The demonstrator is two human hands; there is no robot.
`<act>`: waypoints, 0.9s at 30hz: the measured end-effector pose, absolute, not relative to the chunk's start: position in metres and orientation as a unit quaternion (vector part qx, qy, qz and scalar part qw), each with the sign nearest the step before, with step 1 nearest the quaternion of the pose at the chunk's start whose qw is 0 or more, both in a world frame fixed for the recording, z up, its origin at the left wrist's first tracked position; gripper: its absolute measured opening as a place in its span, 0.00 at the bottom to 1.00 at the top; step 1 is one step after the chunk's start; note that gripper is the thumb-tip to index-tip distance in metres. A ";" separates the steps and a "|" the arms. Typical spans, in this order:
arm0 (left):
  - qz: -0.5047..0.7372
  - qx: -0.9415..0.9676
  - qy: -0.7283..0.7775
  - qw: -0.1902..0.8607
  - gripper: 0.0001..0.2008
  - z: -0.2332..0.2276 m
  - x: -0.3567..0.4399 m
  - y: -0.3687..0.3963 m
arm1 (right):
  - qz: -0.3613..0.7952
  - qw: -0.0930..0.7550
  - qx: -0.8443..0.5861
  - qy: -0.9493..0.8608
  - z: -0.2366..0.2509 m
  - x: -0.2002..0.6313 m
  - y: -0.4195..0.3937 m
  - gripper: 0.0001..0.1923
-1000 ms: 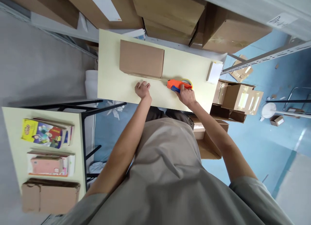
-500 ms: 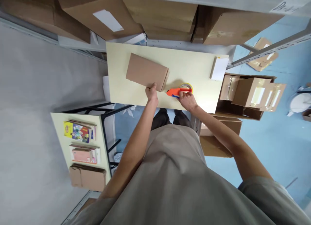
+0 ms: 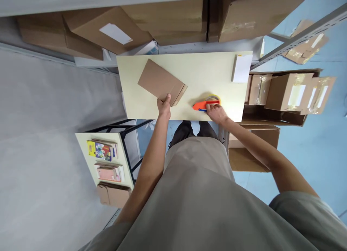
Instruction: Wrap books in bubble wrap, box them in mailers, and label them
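Observation:
On the pale table (image 3: 151, 110) a small brown cardboard box (image 3: 159, 79) lies at an angle. My left hand (image 3: 164, 106) grips its near edge, with the thumb on top and the fingers hidden beneath or behind. To the right, my right hand (image 3: 217, 113) is closed around an orange tape dispenser (image 3: 200, 105) with a blue part on its near side. A roll of tape with a yellow rim sits at the dispenser's far right end. The dispenser is apart from the box, at or just above the tabletop.
A white flat box (image 3: 242, 68) lies at the table's far right corner. Large cartons (image 3: 165, 21) line the shelf behind. At right stands an open carton holding smaller taped boxes (image 3: 292, 92). A side table (image 3: 92, 163) at lower left bears books and flat cardboard.
The dispenser in my right hand has moved right, away from the box. My left hand has shifted slightly left, and the box is turned a little more. The camera view has tilted.

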State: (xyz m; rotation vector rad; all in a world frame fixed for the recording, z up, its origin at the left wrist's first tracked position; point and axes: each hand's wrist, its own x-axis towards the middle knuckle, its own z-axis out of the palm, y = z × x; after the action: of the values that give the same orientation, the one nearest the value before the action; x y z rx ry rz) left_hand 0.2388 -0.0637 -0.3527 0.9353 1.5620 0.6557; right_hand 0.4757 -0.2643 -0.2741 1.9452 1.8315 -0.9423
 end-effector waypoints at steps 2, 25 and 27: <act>0.282 0.399 0.664 0.566 0.31 -0.350 0.238 -0.064 | -0.315 0.168 0.710 0.607 -0.273 0.507 -0.273 0.29; 0.022 0.617 0.607 0.500 0.68 -0.269 0.221 0.022 | -0.290 0.115 0.647 0.696 -0.299 0.473 -0.152 0.36; -0.014 0.640 0.621 0.453 0.65 -0.266 0.230 0.029 | -0.312 0.098 0.628 0.706 -0.299 0.448 -0.151 0.35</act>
State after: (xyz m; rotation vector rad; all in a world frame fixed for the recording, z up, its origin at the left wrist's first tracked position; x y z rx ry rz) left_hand 0.2303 0.0286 -0.2655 1.5800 1.5321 -0.0349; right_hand 0.4482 -0.1515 -0.2990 1.8577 2.0899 -0.9221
